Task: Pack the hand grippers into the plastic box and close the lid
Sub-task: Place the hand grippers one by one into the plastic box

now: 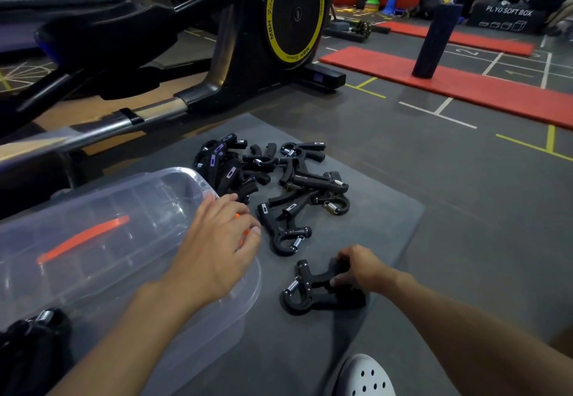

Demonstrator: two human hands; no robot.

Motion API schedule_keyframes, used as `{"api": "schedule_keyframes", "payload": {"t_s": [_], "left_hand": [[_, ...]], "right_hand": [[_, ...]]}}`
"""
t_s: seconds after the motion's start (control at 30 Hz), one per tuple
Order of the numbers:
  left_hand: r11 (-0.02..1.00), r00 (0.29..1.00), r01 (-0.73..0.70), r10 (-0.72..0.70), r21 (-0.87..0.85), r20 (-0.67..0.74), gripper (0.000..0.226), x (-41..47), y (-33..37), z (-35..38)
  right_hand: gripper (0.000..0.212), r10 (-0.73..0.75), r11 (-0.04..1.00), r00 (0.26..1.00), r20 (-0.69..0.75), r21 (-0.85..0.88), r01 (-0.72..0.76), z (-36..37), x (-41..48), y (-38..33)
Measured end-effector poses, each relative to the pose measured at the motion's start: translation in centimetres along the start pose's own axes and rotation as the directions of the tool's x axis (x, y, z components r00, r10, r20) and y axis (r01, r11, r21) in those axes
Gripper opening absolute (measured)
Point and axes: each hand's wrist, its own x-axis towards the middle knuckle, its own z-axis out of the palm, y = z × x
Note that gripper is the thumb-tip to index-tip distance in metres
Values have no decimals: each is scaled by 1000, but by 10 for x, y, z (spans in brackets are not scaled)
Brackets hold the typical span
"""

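A clear plastic box point(102, 234) with orange latches lies at the lower left on a grey mat point(381, 209). My left hand point(217, 240) rests on its right rim, fingers over an orange latch. A few black hand grippers show inside the box at its near left corner point(34, 330). Several black hand grippers point(273, 175) lie in a loose pile on the mat beyond the box. My right hand point(359, 267) closes on the handles of one separate hand gripper point(313, 293) lying on the mat in front of me. No lid can be made out.
A black exercise machine with a yellow-rimmed flywheel point(294, 14) stands behind the mat. Red mats point(465, 85) and an upright dark foam roller point(434, 39) lie to the right rear. A white perforated shoe point(366, 377) sits at the bottom edge.
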Motion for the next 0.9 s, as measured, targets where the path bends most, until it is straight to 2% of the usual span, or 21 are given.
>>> {"api": "schedule_keyframes", "payload": {"t_s": [0.1, 0.3, 0.47, 0.6, 0.77, 0.83, 0.9], "left_hand": [[1000, 1000, 1, -1, 2, 11, 55, 0, -1, 0], [1000, 1000, -5, 5, 22, 29, 55, 2, -1, -1], [1000, 999, 12, -11, -18, 43, 61, 3, 2, -6], [998, 999, 19, -17, -61, 31, 59, 1, 6, -12], [978, 997, 79, -78, -196, 12, 55, 0, 13, -26], [959, 991, 128, -135, -252, -10, 43, 1, 16, -39], [939, 981, 155, -183, -308, -65, 31, 2, 17, -52]], "right_hand": [[57, 25, 998, 1000, 3, 58, -25, -4, -1, -2], [46, -44, 957, 999, -17, 287, 47, -15, -6, -24], [42, -136, 914, 971, -198, 354, 201, -25, -13, -55], [35, -165, 914, 913, -373, 290, 284, -36, -26, -74], [37, -289, 877, 803, -522, 191, 440, -57, -47, -106], [43, -345, 858, 743, -574, 129, 498, -68, -59, -125], [40, -422, 797, 673, -608, 105, 595, -76, -74, -146]]}}
